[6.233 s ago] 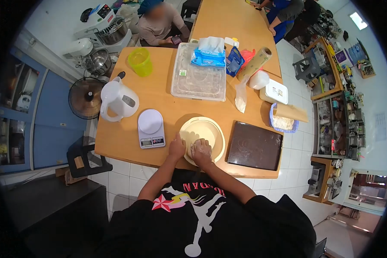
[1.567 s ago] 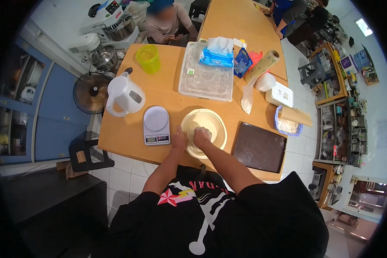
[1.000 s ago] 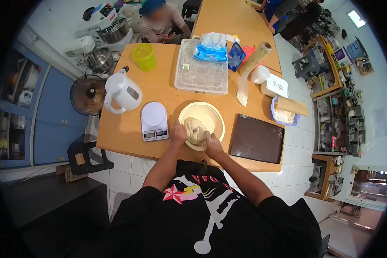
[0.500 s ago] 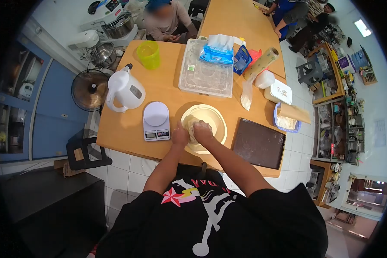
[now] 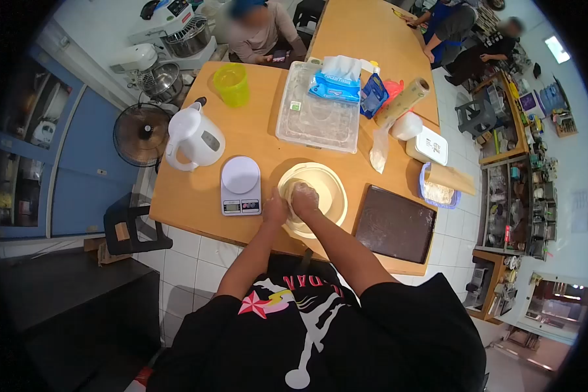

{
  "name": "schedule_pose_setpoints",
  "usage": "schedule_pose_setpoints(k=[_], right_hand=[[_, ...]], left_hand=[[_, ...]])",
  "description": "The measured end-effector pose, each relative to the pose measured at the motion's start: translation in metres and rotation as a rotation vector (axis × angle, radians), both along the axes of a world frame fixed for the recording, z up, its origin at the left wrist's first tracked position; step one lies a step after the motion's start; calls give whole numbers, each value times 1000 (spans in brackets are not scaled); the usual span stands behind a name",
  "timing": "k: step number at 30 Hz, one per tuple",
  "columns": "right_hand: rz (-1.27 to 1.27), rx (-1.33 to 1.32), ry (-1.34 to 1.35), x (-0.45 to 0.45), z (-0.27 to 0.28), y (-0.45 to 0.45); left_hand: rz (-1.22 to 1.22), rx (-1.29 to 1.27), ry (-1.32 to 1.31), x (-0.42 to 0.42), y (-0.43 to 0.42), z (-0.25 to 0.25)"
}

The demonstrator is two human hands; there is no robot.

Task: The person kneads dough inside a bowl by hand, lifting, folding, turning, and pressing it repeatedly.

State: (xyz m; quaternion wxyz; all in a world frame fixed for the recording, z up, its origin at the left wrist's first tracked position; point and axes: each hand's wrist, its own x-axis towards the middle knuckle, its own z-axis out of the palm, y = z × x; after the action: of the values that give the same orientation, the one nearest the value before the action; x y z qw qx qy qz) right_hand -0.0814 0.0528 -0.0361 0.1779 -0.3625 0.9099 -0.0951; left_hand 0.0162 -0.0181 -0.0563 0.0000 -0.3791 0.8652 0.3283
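A cream-coloured plastic bowl (image 5: 335,189) stands near the front edge of the table with pale dough (image 5: 290,189) at its left side. My left hand (image 5: 276,208) is at the bowl's left rim, its fingers curled over the edge and partly hidden. Inside the bowl, my right hand (image 5: 304,200) is closed and pressed into the dough, with pale residue on the knuckles. Just left of the bowl is a white kitchen scale (image 5: 240,185), and on the right lies a dark baking tray (image 5: 396,223).
A white electric kettle (image 5: 197,138) and a yellow-green cup (image 5: 231,85) stand at the left. Behind the bowl is a clear lidded box (image 5: 315,127) with a tissue pack (image 5: 336,85) on top. A blue basket of flour (image 5: 438,191) sits at the right edge. Other people are farther back.
My right hand has shifted slightly and is more tightly closed on the dough. My left hand stays at the bowl's rim. The whole view has moved a little.
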Motion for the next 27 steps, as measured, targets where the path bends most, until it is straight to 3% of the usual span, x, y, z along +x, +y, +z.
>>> schedule_pose_setpoints(k=[5, 8, 14, 17, 20, 23, 26, 27], right_hand=[[38, -194, 64, 27, 53, 35], [202, -69, -123, 51, 81, 64], [267, 87, -43, 64, 51, 60], [198, -36, -13, 57, 45, 54], [349, 349, -251, 26, 99, 29], [352, 298, -160, 22, 61, 27], [398, 269, -52, 25, 64, 18], [302, 241, -61, 34, 43, 17]], left_hand=[[-17, -31, 41, 0, -2, -11], [17, -1, 112, 0, -3, -16], [4, -57, 198, 0, -3, -21], [-5, -10, 74, 1, -4, -8], [-3, 21, 91, 3, -4, -2], [1, -80, 133, 4, -1, -5], [-10, -44, 72, 3, -2, 0], [-21, -46, 53, 5, -1, -5]])
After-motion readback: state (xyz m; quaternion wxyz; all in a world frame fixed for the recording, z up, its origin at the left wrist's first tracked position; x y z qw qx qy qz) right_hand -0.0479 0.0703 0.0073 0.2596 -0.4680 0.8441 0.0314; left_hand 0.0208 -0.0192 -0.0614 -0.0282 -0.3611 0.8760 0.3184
